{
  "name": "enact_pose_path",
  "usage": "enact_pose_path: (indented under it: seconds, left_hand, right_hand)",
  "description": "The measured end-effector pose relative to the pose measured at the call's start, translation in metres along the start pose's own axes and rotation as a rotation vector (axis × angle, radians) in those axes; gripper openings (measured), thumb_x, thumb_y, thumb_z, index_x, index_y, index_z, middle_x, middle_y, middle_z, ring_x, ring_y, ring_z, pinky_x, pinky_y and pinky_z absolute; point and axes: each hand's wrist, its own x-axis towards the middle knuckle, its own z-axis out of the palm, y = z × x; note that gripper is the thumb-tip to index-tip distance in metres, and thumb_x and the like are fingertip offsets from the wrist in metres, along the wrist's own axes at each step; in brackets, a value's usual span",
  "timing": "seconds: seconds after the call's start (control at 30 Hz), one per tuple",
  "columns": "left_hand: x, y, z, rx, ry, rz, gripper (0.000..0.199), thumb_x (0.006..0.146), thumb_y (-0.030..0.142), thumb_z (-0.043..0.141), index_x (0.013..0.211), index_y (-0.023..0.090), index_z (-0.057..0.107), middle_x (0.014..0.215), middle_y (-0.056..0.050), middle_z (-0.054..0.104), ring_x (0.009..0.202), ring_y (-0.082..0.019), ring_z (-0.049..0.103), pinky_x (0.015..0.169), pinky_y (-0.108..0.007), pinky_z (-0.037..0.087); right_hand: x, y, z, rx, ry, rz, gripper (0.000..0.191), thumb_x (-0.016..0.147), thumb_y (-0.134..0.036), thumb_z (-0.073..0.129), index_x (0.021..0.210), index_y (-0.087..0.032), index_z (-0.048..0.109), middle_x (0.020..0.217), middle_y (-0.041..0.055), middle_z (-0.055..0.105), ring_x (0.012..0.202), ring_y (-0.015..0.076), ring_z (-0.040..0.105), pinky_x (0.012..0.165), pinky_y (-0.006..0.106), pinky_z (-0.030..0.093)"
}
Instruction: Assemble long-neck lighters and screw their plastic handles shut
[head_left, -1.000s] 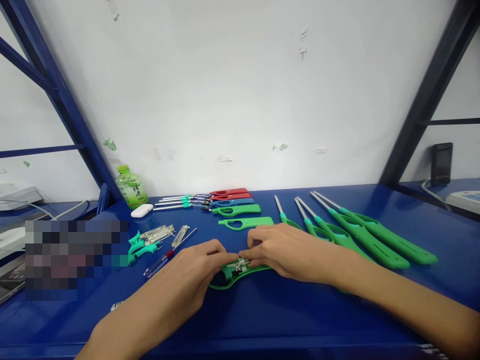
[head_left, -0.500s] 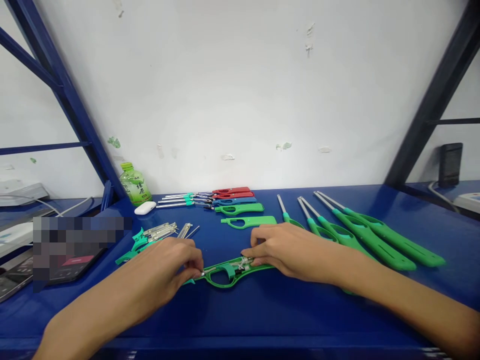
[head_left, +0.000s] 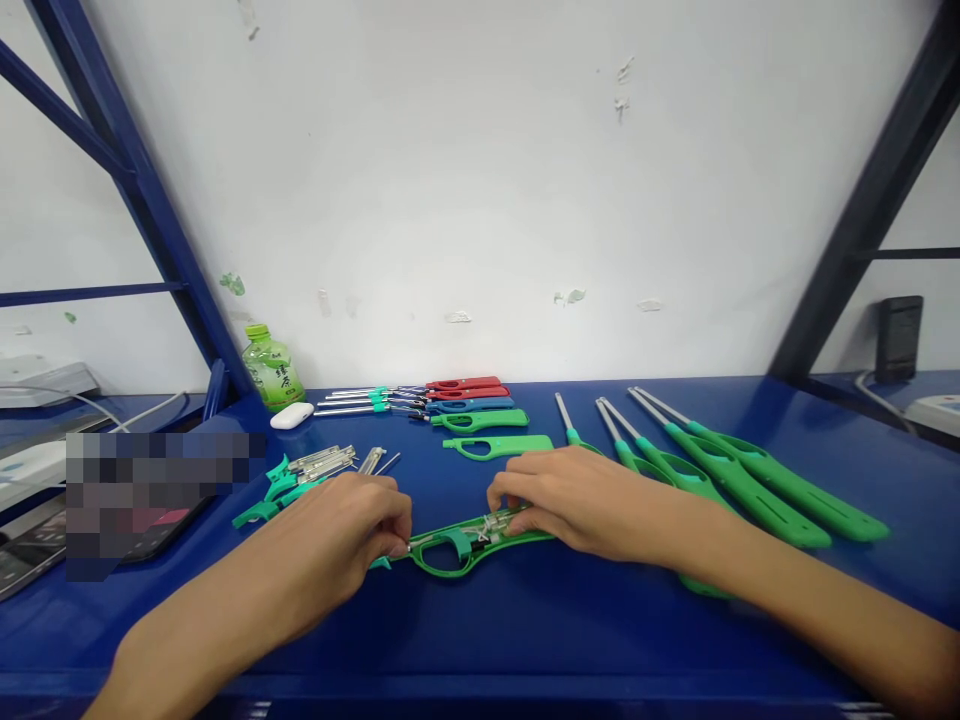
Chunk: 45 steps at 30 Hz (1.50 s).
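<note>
An opened green lighter casing (head_left: 444, 571) lies on the blue table in front of me, with a teal trigger (head_left: 459, 545) and clear and metal inner parts showing inside it. At its narrow left end, my left hand (head_left: 367, 525) pinches the casing near a thin metal piece. My right hand (head_left: 559, 500) is closed on the handle end, fingertips at the clear inner part (head_left: 496, 522). The fingers hide both ends of the casing. Beyond my left hand lies a pile of teal triggers (head_left: 279, 482) and metal-and-clear parts (head_left: 326, 462).
Long green lighters (head_left: 757, 490) lie at the right. Toward the wall rest red casings (head_left: 469, 383), a blue casing (head_left: 472, 404), green casings (head_left: 499, 446) and metal rods (head_left: 345, 403). A green bottle (head_left: 271, 372), a white case (head_left: 291, 416) and phones (head_left: 161, 535) are at the left.
My right fingers have shifted slightly on the handle end, uncovering a little more of the clear inner part. My left hand keeps its pinch. The camera view has tilted slightly.
</note>
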Motion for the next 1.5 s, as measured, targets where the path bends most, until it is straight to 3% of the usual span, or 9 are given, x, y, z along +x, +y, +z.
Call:
enact_pose_path:
  seconds: [0.23, 0.43, 0.63, 0.8, 0.93, 1.1, 1.27, 1.37, 1.5]
  left_hand:
    - [0.001, -0.007, 0.002, -0.019, -0.002, 0.046, 0.022, 0.094, 0.021, 0.057, 0.078, 0.025, 0.071, 0.079, -0.002, 0.070, 0.075, -0.019, 0.064, 0.070, -0.029, 0.042]
    - [0.001, -0.014, 0.006, 0.008, 0.012, 0.071, 0.022, 0.095, 0.018, 0.057, 0.080, 0.027, 0.071, 0.082, 0.000, 0.070, 0.075, -0.017, 0.064, 0.072, -0.028, 0.042]
    - [0.006, -0.017, 0.009, -0.033, 0.019, 0.125, 0.023, 0.094, 0.013, 0.055, 0.085, 0.027, 0.072, 0.087, 0.000, 0.070, 0.080, -0.018, 0.065, 0.072, -0.028, 0.042]
    - [0.010, -0.010, 0.006, -0.030, -0.002, 0.110, 0.024, 0.092, 0.011, 0.056, 0.084, 0.027, 0.072, 0.085, 0.001, 0.071, 0.082, -0.018, 0.065, 0.073, -0.029, 0.041]
    - [0.010, -0.007, 0.005, -0.030, -0.010, 0.089, 0.024, 0.093, 0.012, 0.056, 0.083, 0.028, 0.072, 0.087, 0.002, 0.071, 0.083, -0.017, 0.064, 0.071, -0.029, 0.039]
    - [0.009, -0.009, 0.007, -0.013, -0.011, 0.100, 0.025, 0.093, 0.010, 0.056, 0.084, 0.028, 0.072, 0.088, 0.002, 0.071, 0.084, -0.018, 0.065, 0.073, -0.030, 0.040]
    - [0.006, -0.014, 0.008, 0.007, -0.001, 0.141, 0.027, 0.096, 0.011, 0.054, 0.091, 0.030, 0.073, 0.093, 0.002, 0.072, 0.087, -0.018, 0.066, 0.074, -0.029, 0.041]
    - [0.006, -0.015, 0.005, 0.057, 0.012, 0.209, 0.028, 0.100, 0.013, 0.052, 0.094, 0.031, 0.073, 0.096, 0.002, 0.073, 0.086, -0.017, 0.066, 0.076, -0.029, 0.042]
    - [0.006, -0.013, -0.001, 0.122, 0.163, 0.220, 0.026, 0.105, 0.022, 0.049, 0.100, 0.029, 0.074, 0.102, -0.001, 0.073, 0.092, -0.019, 0.068, 0.081, -0.031, 0.046]
  right_hand:
    - [-0.001, 0.006, -0.001, 0.034, 0.043, -0.064, 0.018, 0.106, -0.037, 0.060, 0.113, -0.023, 0.069, 0.102, 0.0026, 0.074, 0.092, 0.0192, 0.069, 0.076, 0.029, 0.047]
    - [0.004, 0.023, 0.003, -0.073, 0.278, 0.061, 0.035, 0.112, -0.035, 0.041, 0.124, -0.022, 0.071, 0.117, 0.0089, 0.077, 0.105, 0.0258, 0.072, 0.089, 0.038, 0.054]
    - [0.007, 0.049, 0.017, -0.208, 0.134, 0.141, 0.044, 0.110, -0.029, 0.042, 0.148, -0.013, 0.057, 0.142, 0.0180, 0.066, 0.125, 0.0329, 0.066, 0.103, 0.048, 0.054]
    - [0.008, 0.049, 0.015, -0.170, 0.079, 0.204, 0.043, 0.107, -0.026, 0.054, 0.148, -0.016, 0.057, 0.129, 0.0168, 0.071, 0.116, 0.0338, 0.069, 0.096, 0.048, 0.056]
    - [0.005, 0.049, 0.017, -0.110, 0.107, 0.116, 0.044, 0.104, -0.012, 0.053, 0.148, -0.019, 0.055, 0.129, 0.0149, 0.070, 0.119, 0.0299, 0.066, 0.095, 0.042, 0.055]
    - [0.003, 0.043, 0.018, -0.180, 0.100, 0.108, 0.045, 0.102, -0.008, 0.052, 0.145, -0.019, 0.052, 0.113, 0.0129, 0.070, 0.103, 0.0287, 0.068, 0.085, 0.040, 0.054]
    - [0.002, 0.039, 0.022, -0.296, 0.118, 0.075, 0.071, 0.088, 0.007, 0.051, 0.152, -0.023, 0.041, 0.114, 0.0101, 0.067, 0.099, 0.0252, 0.068, 0.079, 0.032, 0.052]
    - [0.000, 0.037, 0.025, -0.417, 0.087, 0.081, 0.089, 0.073, 0.013, 0.051, 0.155, -0.018, 0.035, 0.119, 0.0118, 0.064, 0.097, 0.0261, 0.068, 0.075, 0.032, 0.052]
    - [-0.001, 0.032, 0.022, -0.456, 0.086, 0.070, 0.090, 0.073, 0.011, 0.055, 0.157, -0.016, 0.034, 0.121, 0.0135, 0.063, 0.094, 0.0257, 0.069, 0.073, 0.033, 0.053]
